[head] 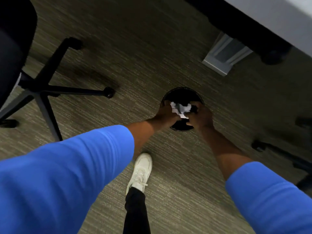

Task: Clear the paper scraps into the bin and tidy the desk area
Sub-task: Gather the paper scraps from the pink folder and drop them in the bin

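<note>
A round black bin (pixel 182 93) stands on the carpet under the desk edge. Both my hands hover over its mouth, pressed together around a crumpled wad of white paper scraps (pixel 180 108). My left hand (pixel 166 115) grips the wad from the left, and my right hand (pixel 201 117) grips it from the right. The paper sits above the bin's opening, between my fingers. The bin's near rim is partly hidden by my hands.
A black office chair with a five-star wheeled base (pixel 42 92) stands at the left. A grey desk (pixel 276 19) with a pale leg foot (pixel 226 54) runs along the upper right. Another chair base (pixel 287 157) lies at the right. My white shoe (pixel 141 171) is planted below the bin.
</note>
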`<state>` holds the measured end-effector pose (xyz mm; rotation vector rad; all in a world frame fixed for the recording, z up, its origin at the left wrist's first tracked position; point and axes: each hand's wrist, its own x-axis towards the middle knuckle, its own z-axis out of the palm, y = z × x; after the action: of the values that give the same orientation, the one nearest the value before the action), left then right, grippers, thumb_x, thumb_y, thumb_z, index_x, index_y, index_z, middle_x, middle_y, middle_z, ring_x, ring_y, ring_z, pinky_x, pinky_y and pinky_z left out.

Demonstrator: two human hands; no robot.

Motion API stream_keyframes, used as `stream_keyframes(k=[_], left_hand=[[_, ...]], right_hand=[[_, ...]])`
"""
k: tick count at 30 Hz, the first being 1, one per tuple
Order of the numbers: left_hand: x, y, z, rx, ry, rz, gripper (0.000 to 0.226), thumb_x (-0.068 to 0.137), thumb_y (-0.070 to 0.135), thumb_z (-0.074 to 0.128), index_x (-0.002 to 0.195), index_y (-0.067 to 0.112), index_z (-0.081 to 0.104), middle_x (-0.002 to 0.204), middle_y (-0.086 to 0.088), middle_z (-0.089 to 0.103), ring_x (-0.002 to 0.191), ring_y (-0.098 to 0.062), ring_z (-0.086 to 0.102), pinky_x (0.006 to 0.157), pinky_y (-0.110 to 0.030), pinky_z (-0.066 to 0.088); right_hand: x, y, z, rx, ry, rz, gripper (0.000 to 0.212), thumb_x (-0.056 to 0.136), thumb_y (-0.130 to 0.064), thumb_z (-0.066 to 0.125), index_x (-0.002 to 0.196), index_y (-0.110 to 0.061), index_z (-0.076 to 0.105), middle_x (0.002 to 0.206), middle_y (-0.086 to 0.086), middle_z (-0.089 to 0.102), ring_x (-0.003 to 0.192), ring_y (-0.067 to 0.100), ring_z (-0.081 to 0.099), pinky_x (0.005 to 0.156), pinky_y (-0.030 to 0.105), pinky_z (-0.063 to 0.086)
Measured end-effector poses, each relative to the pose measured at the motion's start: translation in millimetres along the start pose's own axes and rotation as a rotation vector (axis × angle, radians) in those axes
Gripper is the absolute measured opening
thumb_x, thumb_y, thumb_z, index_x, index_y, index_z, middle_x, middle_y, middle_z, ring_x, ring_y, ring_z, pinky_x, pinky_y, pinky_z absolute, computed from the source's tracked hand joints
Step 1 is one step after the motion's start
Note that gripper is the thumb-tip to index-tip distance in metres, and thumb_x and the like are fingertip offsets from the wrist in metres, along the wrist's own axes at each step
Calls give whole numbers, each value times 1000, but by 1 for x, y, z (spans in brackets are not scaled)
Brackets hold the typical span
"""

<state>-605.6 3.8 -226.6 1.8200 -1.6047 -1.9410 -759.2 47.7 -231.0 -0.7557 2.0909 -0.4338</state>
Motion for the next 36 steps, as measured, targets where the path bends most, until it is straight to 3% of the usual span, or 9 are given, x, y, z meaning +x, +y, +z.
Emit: stream_keyframes(k=[5, 9, 13, 16, 22, 24, 26, 31, 36], left_hand=[[0, -12, -9, -306, -83, -27, 79, 90, -3, 71, 159, 11, 35, 147, -18, 61, 134, -30, 61, 109, -47, 55], [-8, -18, -22, -367, -93, 106, 40, 79, 18, 80, 115, 37, 75, 113, 8, 81, 103, 2, 75, 91, -29, 62], [-17, -21, -39, -398, -107, 104, 47, 79, 33, 88, 123, 24, 74, 119, 2, 81, 118, -18, 75, 102, -43, 59], [-26, -22, -55, -312, -8, 25, 64, 69, 50, 89, 120, 18, 71, 112, 6, 77, 107, -11, 74, 90, -36, 61], [-54, -12, -101, -17, 188, 106, 22, 96, 31, 76, 100, 10, 78, 101, -7, 82, 98, -27, 77, 87, -36, 61], [-67, -11, -125, -103, 229, 107, 13, 97, 12, 73, 100, -1, 77, 102, -20, 80, 100, -38, 76, 89, -44, 62], [-87, -10, -155, -79, 302, 102, 10, 95, 5, 71, 101, 4, 79, 97, -15, 80, 93, -35, 76, 76, -28, 61], [-149, -13, -241, -27, 552, 253, 16, 96, 35, 75, 84, 25, 72, 76, 10, 73, 73, -7, 69, 61, -10, 45], [-210, -36, -336, 63, 868, 376, 21, 97, 41, 74, 84, 24, 71, 73, 14, 66, 69, -6, 64, 63, -26, 51]], right_hand=[[-3, 2, 3, -55, -11, -28, 54, 89, -8, 75, 141, -12, 62, 140, 22, 65, 128, 45, 62, 101, 62, 57], [-17, -2, 7, -86, -3, -57, 60, 83, -11, 81, 140, -12, 62, 136, 19, 68, 120, 42, 68, 97, 57, 59], [-31, -15, 12, -178, -13, -131, 71, 80, -16, 87, 145, -13, 57, 142, 17, 65, 129, 34, 63, 104, 46, 55], [-38, -32, 20, -192, 11, -171, 56, 85, -12, 81, 138, -8, 62, 135, 21, 64, 121, 37, 66, 100, 50, 57], [-63, -83, 45, -163, 195, -360, 14, 91, -4, 69, 100, -9, 79, 98, 12, 79, 90, 31, 74, 75, 26, 44], [-76, -107, 56, -129, 196, -431, 14, 90, -2, 70, 96, -10, 80, 94, 9, 81, 88, 30, 75, 76, 26, 45], [-88, -136, 68, -107, 162, -459, 20, 89, -1, 68, 99, -13, 80, 97, 8, 81, 91, 29, 75, 82, 31, 52], [-121, -214, 103, -34, 90, -484, 25, 91, -10, 68, 109, -24, 76, 103, -1, 79, 96, 20, 74, 89, 36, 58], [-157, -289, 142, 66, 43, -600, 24, 91, -16, 75, 111, -30, 73, 87, -13, 71, 69, 2, 65, 68, 29, 54]])
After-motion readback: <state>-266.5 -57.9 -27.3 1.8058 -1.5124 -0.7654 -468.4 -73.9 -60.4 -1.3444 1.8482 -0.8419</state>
